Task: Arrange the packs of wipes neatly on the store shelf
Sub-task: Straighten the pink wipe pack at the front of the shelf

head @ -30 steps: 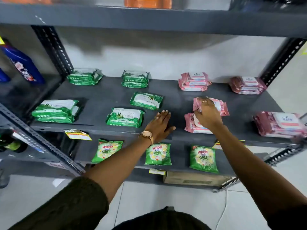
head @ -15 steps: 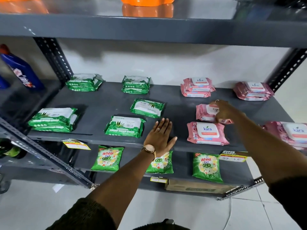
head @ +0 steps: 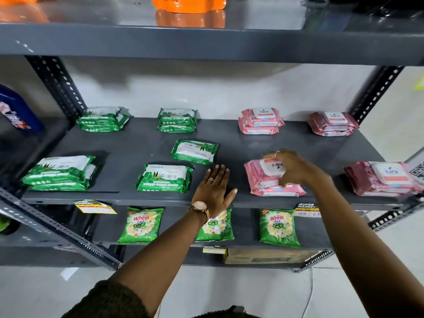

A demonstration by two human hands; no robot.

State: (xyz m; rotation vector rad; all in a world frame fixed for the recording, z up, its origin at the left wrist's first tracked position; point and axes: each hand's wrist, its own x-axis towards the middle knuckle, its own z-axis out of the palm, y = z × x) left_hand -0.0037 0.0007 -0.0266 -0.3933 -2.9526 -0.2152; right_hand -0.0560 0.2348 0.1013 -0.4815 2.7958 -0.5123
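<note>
Green and pink packs of wipes lie on the dark grey shelf [head: 142, 143]. Green stacks sit at back left [head: 103, 120], back centre [head: 176, 120] and front left [head: 60, 173]. A single green pack [head: 164, 177] lies near the front, and another [head: 195, 151] sits tilted behind it. Pink stacks are at the back [head: 260, 121], back right [head: 332, 123] and front right [head: 383, 177]. My right hand [head: 291, 166] grips a pink pack [head: 259, 173] resting on top of another pink pack [head: 280, 191]. My left hand [head: 214, 191] lies flat and spread on the shelf's front edge.
An upper shelf [head: 206, 42] hangs close overhead with an orange item [head: 188, 5] on it. A blue bottle [head: 16, 111] stands on the neighbouring rack at left. Green Wheel pouches [head: 142, 224] and a cardboard box [head: 268, 257] sit below. Price tags [head: 95, 206] hang from the front edge.
My right hand has carried the rear pink pack forward and set it on top of the front pink pack. My left hand has stayed flat on the shelf.
</note>
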